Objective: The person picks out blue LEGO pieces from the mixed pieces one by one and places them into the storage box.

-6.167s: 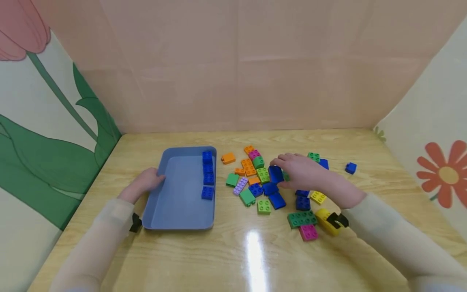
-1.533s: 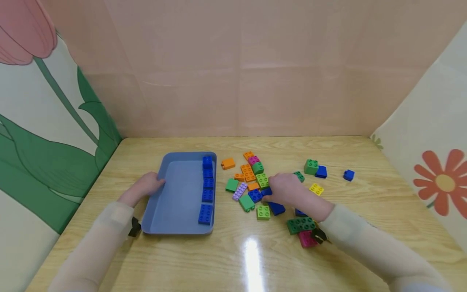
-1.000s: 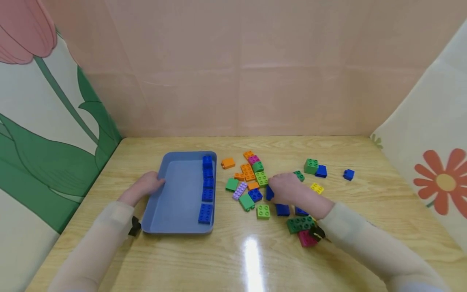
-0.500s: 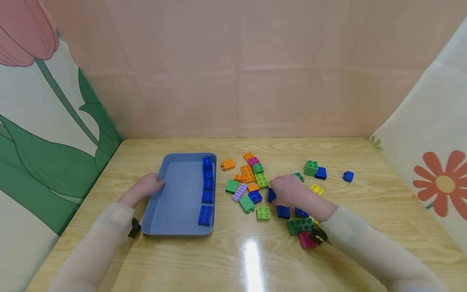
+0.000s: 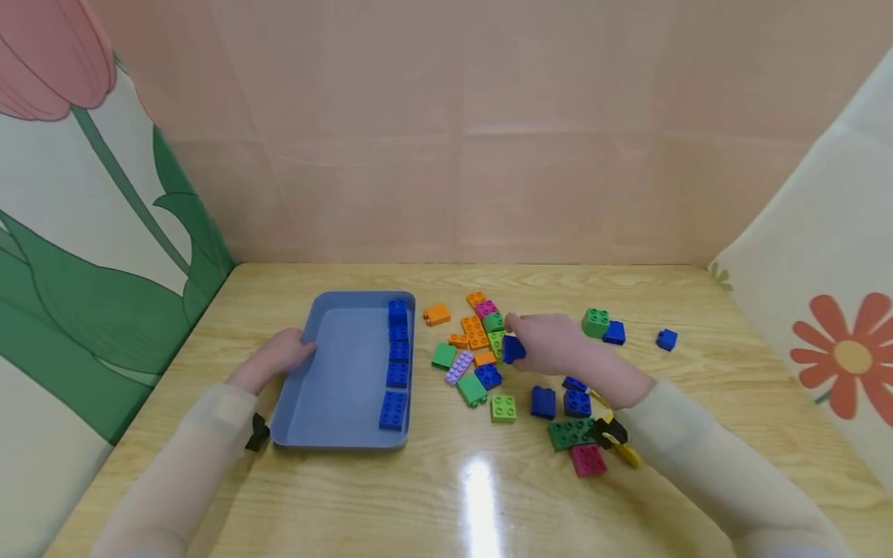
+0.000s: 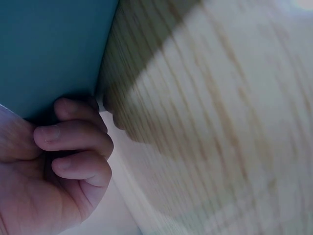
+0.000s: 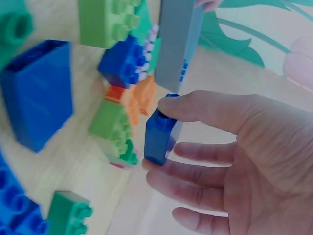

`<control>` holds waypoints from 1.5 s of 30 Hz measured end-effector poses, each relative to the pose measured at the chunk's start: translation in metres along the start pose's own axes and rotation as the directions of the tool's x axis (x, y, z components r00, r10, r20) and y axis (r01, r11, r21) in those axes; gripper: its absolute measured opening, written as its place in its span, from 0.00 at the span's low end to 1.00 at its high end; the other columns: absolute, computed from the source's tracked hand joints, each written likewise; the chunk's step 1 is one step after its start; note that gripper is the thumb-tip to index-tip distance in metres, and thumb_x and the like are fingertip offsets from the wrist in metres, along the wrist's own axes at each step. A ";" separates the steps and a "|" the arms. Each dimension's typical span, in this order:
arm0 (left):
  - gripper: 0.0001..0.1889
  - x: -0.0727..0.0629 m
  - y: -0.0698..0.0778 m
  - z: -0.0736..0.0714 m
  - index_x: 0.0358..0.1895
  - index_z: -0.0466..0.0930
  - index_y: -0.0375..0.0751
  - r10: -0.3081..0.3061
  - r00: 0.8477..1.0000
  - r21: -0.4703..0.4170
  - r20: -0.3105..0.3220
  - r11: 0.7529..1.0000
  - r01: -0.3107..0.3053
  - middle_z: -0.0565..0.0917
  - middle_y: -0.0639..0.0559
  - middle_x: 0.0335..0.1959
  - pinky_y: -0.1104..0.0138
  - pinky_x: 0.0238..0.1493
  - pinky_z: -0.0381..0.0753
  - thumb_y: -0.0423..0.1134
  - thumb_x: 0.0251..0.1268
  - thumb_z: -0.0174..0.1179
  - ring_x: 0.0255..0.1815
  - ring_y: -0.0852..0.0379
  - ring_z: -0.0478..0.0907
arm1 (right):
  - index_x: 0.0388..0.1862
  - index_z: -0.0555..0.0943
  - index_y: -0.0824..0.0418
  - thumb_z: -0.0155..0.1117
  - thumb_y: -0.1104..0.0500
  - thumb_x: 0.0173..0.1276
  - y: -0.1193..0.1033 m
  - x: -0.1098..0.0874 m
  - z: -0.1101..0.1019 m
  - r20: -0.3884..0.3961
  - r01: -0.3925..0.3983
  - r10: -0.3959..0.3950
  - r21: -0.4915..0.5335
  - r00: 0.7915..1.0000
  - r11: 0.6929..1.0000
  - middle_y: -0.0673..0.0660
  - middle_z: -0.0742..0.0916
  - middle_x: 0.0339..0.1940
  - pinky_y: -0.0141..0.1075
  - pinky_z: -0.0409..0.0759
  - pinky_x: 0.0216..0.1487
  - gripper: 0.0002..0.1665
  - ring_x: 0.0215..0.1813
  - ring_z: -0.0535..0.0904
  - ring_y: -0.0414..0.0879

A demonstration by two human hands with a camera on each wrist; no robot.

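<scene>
My left hand grips the left rim of a blue-grey tray; in the left wrist view its fingers curl at the tray's wall. Along the tray's right side runs a row of several blue building bricks. Over the loose bricks, my right hand pinches a blue building brick between thumb and fingertips, its other fingers loosely bent. In the head view this held brick overlaps a lime brick.
Orange bricks, a purple brick and green bricks lie right of the tray. Nearer the right forearm are blue bricks, a dark green brick and a magenta brick. A small blue brick lies far right.
Since the oldest frame, another blue brick has joined the row in the tray. My right hand, low among the bricks just before, has risen with a blue brick. My left hand stays at the tray.
</scene>
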State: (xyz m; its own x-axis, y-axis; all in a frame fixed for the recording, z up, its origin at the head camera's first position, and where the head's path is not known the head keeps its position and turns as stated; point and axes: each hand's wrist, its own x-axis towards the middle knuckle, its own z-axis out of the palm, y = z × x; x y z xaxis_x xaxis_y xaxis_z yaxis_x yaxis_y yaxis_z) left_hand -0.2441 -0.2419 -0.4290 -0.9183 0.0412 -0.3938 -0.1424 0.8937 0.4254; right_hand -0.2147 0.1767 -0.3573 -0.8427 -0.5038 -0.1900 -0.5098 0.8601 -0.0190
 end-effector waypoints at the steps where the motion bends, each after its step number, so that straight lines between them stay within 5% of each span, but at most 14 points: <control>1: 0.21 0.000 0.001 0.000 0.58 0.69 0.20 -0.001 1.000 -0.002 0.001 1.000 0.001 0.79 0.38 0.41 0.57 0.43 0.76 0.39 0.77 0.43 0.40 0.48 0.76 | 0.53 0.74 0.63 0.75 0.52 0.56 -0.001 0.002 -0.002 -0.014 0.014 -0.014 0.006 1.000 1.000 0.54 0.85 0.37 0.36 0.75 0.25 0.30 0.26 0.75 0.43; 8: 0.20 -0.002 0.001 -0.001 0.56 0.71 0.21 -0.014 1.000 -0.022 0.018 1.000 0.014 0.77 0.43 0.34 0.61 0.37 0.75 0.39 0.77 0.43 0.34 0.51 0.75 | 0.56 0.71 0.62 0.74 0.48 0.58 -0.010 0.015 -0.016 -0.080 0.068 -0.067 0.012 0.995 0.998 0.56 0.85 0.48 0.35 0.75 0.24 0.34 0.25 0.75 0.42; 20: 0.20 -0.009 0.003 -0.005 0.55 0.71 0.21 -0.015 1.000 -0.034 0.026 0.999 0.016 0.76 0.42 0.33 0.62 0.37 0.74 0.39 0.77 0.43 0.34 0.50 0.75 | 0.56 0.72 0.58 0.69 0.45 0.63 -0.040 0.046 -0.039 -0.100 0.116 -0.112 0.029 0.989 0.993 0.48 0.79 0.28 0.36 0.68 0.21 0.30 0.22 0.71 0.45; 32: 0.21 -0.009 -0.004 -0.002 0.56 0.70 0.21 -0.010 1.000 -0.013 0.020 1.000 0.010 0.77 0.43 0.33 0.61 0.36 0.75 0.40 0.78 0.42 0.34 0.50 0.75 | 0.57 0.71 0.58 0.66 0.43 0.65 -0.082 0.090 -0.032 -0.166 0.245 -0.233 0.052 0.958 0.968 0.50 0.82 0.35 0.33 0.70 0.25 0.30 0.27 0.73 0.42; 45: 0.20 -0.004 -0.006 -0.003 0.54 0.71 0.21 -0.016 1.000 -0.018 0.014 1.000 0.016 0.77 0.42 0.34 0.61 0.35 0.76 0.39 0.77 0.42 0.34 0.50 0.75 | 0.55 0.71 0.56 0.64 0.41 0.66 -0.120 0.132 -0.015 -0.190 0.285 -0.278 0.009 0.942 0.958 0.51 0.83 0.44 0.32 0.76 0.36 0.27 0.38 0.78 0.40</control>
State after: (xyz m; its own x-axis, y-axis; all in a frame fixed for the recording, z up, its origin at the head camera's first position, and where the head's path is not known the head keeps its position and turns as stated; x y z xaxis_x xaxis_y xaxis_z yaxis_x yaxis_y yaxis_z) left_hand -0.2412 -0.2491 -0.4273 -0.9105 0.0334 -0.4121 -0.1636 0.8862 0.4334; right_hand -0.2674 0.0062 -0.3649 -0.6844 -0.7290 0.0125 -0.7273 0.6815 -0.0812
